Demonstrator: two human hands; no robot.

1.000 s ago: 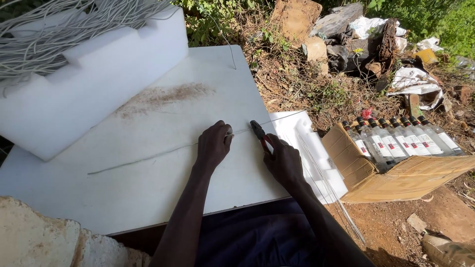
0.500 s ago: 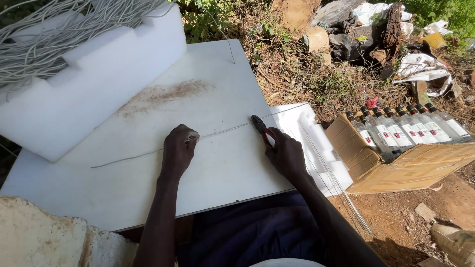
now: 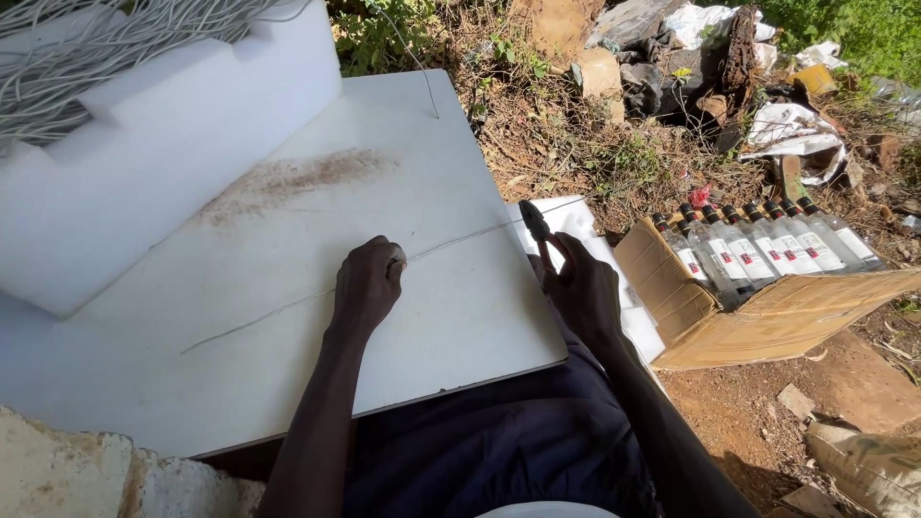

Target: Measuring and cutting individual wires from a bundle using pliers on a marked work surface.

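A thin grey wire (image 3: 278, 309) lies stretched across a white board (image 3: 288, 230). My left hand (image 3: 367, 284) rests on the board with its fingers pinched on the wire near its middle. My right hand (image 3: 581, 288) is off the board's right edge and grips a pair of dark pliers (image 3: 533, 223), whose jaws meet the wire's right end. The wire runs taut between the two hands and trails off to the left past my left hand.
A white foam block (image 3: 163, 144) with a bundle of grey wires (image 3: 86, 38) on it stands at the board's back left. An open cardboard box (image 3: 767, 317) holding several clear bottles (image 3: 758, 245) lies on the ground to the right. Rubble, litter and weeds are behind.
My left hand slid left along the wire, from close beside the right hand to farther along the board. The right hand with the pliers stayed near the board's right edge.
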